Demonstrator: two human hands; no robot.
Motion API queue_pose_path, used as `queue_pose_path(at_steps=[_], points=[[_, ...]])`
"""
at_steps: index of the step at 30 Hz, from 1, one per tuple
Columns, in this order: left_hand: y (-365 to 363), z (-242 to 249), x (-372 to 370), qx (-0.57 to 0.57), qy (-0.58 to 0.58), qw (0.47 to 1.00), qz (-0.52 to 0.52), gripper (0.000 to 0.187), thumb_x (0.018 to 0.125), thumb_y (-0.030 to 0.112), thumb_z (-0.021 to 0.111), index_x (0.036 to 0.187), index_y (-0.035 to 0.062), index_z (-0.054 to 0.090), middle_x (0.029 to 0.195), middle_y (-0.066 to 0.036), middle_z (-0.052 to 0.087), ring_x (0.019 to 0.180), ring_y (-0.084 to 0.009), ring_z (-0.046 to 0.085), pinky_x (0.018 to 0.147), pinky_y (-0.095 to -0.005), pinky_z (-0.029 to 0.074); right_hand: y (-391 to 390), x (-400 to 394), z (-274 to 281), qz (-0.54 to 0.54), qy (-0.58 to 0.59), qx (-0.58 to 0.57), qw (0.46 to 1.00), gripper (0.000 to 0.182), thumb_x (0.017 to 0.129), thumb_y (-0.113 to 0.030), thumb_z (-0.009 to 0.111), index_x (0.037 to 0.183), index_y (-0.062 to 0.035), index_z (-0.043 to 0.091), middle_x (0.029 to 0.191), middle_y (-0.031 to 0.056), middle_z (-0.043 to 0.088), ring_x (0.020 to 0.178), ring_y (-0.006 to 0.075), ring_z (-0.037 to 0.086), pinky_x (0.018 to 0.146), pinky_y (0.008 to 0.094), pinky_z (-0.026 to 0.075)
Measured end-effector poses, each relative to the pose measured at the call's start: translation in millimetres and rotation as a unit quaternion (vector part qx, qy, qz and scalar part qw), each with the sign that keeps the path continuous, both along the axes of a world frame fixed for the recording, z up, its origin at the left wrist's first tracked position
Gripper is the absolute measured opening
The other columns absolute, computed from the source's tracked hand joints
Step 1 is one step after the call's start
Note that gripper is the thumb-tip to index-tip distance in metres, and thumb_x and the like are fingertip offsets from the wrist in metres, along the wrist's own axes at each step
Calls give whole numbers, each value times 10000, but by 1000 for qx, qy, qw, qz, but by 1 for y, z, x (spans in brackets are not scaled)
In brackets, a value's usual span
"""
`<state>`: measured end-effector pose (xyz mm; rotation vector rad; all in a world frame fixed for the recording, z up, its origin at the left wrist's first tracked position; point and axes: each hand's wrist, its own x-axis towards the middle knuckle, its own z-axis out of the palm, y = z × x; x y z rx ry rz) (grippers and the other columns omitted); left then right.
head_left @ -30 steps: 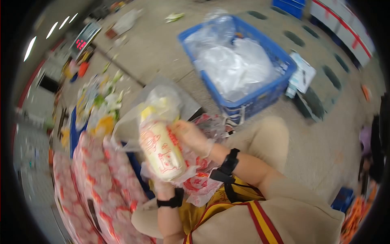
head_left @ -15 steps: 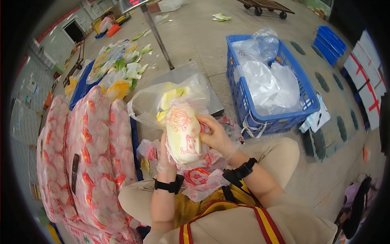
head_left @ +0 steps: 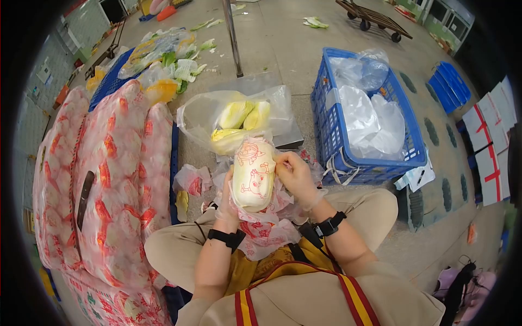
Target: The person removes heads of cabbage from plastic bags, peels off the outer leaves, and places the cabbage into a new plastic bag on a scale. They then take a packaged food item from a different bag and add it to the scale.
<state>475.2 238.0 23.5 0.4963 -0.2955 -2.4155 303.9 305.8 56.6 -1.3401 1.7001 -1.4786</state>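
Note:
A pale napa cabbage (head_left: pixel 254 176) in thin clear wrap with red cartoon print is held upright above my lap. My left hand (head_left: pixel 225 198), in a thin clear glove, is closed around its left side; the cabbage hides some fingers. On its upper right edge, the gloved fingers of my right hand (head_left: pixel 295 174) are pinched together at the wrap. Just beyond is an open clear plastic bag (head_left: pixel 191 120) with several yellow napa cabbages (head_left: pixel 235 115) inside, lying on a scale platform (head_left: pixel 290 137). Crumpled red-printed wrappers (head_left: pixel 266 239) lie in my lap.
Large sacks of wrapped cabbages (head_left: pixel 111 190) are stacked at left, with a dark-handled tool (head_left: pixel 85 198) on them. A blue crate (head_left: pixel 370 157) of clear bags stands at right. A metal post (head_left: pixel 232 43) rises behind the scale. Leaf scraps (head_left: pixel 185 69) litter the floor.
My right hand has shifted from gripping the cabbage's side to a pinch at its upper right edge. The cabbage sits slightly lower, showing more of the bagged ones. The view has shifted.

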Motion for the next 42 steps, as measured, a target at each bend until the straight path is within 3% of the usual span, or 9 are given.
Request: queue_pose_path(at_steps=[9,15,17,21,22,24,27,36,42], points=[[2,12,0,-54,-11,998,2,463,946,363,429,1277,42,471,1213,-122,572,1055,-234,590,921,-358,483,-9,-13,16,97,254,-175,946,221,764,-44,589,978,-49,648,967,131,624,865,290,600,767,331,487],[2,7,0,-6,14,998,-68,509,946,375,416,1321,31,431,1270,-141,534,1104,-269,560,962,-382,449,-22,-16,16,-8,-162,83,983,184,856,-65,523,1008,-38,623,968,81,641,875,228,612,777,342,482],[9,12,-1,39,30,998,-37,522,946,381,409,1335,34,416,1297,-144,514,1118,-281,550,967,-385,445,-32,-24,-2,-13,-588,-28,808,220,898,-93,482,1085,-28,580,1003,73,632,910,219,608,822,346,474],[9,10,0,6,40,999,-25,541,940,408,414,1340,44,411,1292,-139,518,1117,-270,551,958,-382,452,-8,-32,-22,-11,172,45,984,223,913,-128,522,1104,-20,563,1078,77,610,990,169,579,890,291,440],[8,4,0,7,31,999,-16,549,938,419,417,1341,46,409,1288,-138,520,1113,-265,553,954,-378,455,-8,-24,-8,-10,172,45,984,223,913,-128,522,1104,-20,563,1078,77,610,990,169,579,890,291,440],[7,0,1,9,22,1000,-9,557,936,430,420,1342,49,408,1285,-138,523,1109,-260,556,950,-373,458,-9,-2,15,47,-600,33,798,213,923,-175,520,1085,-45,571,1011,57,622,913,150,590,783,285,459],[5,4,-1,-30,50,998,-3,562,935,444,420,1337,51,413,1262,-132,538,1099,-257,563,940,-368,467,-10,9,-22,67,-374,106,919,175,924,-189,537,1030,-54,570,901,6,605,801,75,549,691,234,435],[7,24,-12,-388,-248,887,31,438,946,299,477,1289,30,428,1169,-70,557,1059,-141,534,914,-290,433,-14,17,2,-34,-458,-7,888,169,899,-181,592,997,-49,556,825,-11,571,709,64,521,625,205,435],[11,26,-7,-108,-144,982,63,497,955,417,433,1297,56,432,1188,-84,569,1061,-191,570,908,-341,468,-2,14,23,42,-168,101,980,98,851,-56,570,936,-32,612,849,8,589,774,82,558,682,228,446]])
